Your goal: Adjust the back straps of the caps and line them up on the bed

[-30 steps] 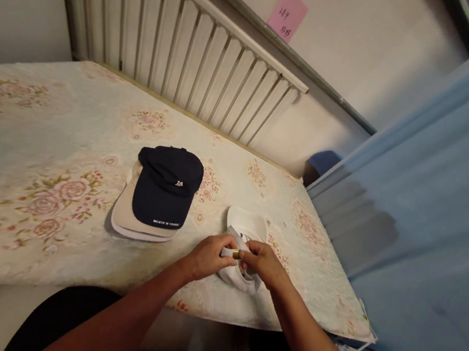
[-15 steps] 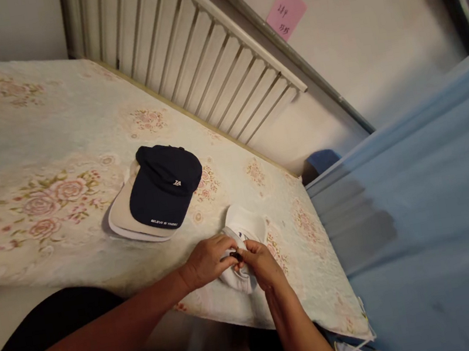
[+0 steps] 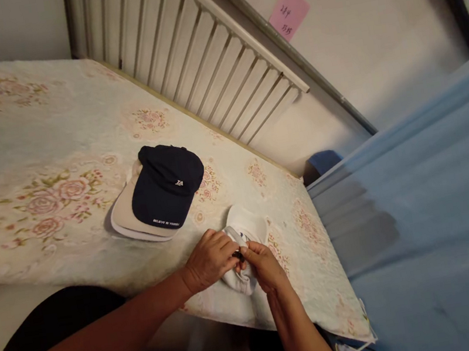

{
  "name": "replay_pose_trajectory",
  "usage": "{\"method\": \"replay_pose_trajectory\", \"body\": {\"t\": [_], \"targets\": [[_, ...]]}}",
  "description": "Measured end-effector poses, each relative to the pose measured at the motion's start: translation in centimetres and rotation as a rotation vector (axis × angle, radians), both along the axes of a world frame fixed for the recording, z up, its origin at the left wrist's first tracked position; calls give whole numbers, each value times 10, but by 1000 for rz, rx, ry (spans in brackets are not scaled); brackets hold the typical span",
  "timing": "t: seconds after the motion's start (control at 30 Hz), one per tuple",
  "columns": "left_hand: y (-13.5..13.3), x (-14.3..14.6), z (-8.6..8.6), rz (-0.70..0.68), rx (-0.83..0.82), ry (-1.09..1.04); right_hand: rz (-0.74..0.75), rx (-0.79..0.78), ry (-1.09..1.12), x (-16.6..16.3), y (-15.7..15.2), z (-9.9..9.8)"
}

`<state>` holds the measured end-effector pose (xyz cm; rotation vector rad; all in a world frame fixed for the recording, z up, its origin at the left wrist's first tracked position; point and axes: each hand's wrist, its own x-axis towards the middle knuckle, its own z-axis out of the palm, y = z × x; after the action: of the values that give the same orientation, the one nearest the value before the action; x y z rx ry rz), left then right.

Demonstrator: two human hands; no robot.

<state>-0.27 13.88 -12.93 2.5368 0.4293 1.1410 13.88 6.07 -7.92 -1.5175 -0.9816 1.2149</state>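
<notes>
The left hand (image 3: 212,258) and right hand (image 3: 267,264) are each pinched on one dark clasp (image 3: 239,255) of one white cap (image 3: 247,221), near the edge of one floral cloth (image 3: 54,133). Three stacked caps (image 3: 164,190), navy uppermost, lie left of it.

The place seems to be a room in a home. A rose-printed tablecloth (image 3: 73,115) is spread there, and behind it a ribbed radiator (image 3: 199,65) stands along the pale wall (image 3: 370,23). On this wall is one pink paper (image 3: 289,13) with handwriting. At the right side, a blue fabric (image 3: 436,214) shows soft folds.
</notes>
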Motion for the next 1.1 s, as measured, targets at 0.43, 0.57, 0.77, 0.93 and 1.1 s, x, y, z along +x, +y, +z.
{"method": "replay_pose_trajectory", "body": {"t": [0.43,0.57,0.77,0.93,1.1], "targets": [[10,3,4,9,-711,-253,-125,63,104,8,-2,14],[18,-1,15,-150,-1109,-413,-171,115,101,13,-4,26],[23,-4,16,-302,-1325,-530,-111,242,183,15,-4,34],[24,-2,8,-503,-1470,-599,-32,100,190,19,-6,27],[24,-1,6,-628,-1554,-665,35,22,191,20,-6,24]]}}
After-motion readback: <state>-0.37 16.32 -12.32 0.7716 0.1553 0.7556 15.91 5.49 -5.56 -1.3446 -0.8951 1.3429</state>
